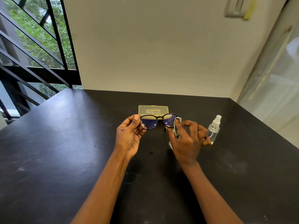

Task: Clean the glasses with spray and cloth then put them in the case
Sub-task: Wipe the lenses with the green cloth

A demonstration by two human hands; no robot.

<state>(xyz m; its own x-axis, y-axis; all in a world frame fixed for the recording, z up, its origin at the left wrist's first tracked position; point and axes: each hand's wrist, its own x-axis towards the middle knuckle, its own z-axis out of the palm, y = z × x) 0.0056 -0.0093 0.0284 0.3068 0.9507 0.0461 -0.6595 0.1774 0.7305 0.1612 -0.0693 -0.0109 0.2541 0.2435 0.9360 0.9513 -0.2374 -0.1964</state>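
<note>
Black-framed glasses (149, 122) are held above the dark table, lenses facing me. My left hand (129, 135) pinches the left rim between thumb and fingers. My right hand (187, 139) pinches a small grey cloth (176, 126) against the right lens, and part of the cloth hangs below the palm. A yellowish translucent case (153, 109) lies shut on the table just behind the glasses. A clear spray bottle (213, 129) with a white nozzle stands right of my right hand, close to its knuckles.
The black table (64, 151) meets a white wall at the back. A black window grille (32, 62) stands at the left. A covered panel (275, 78) leans along the right side.
</note>
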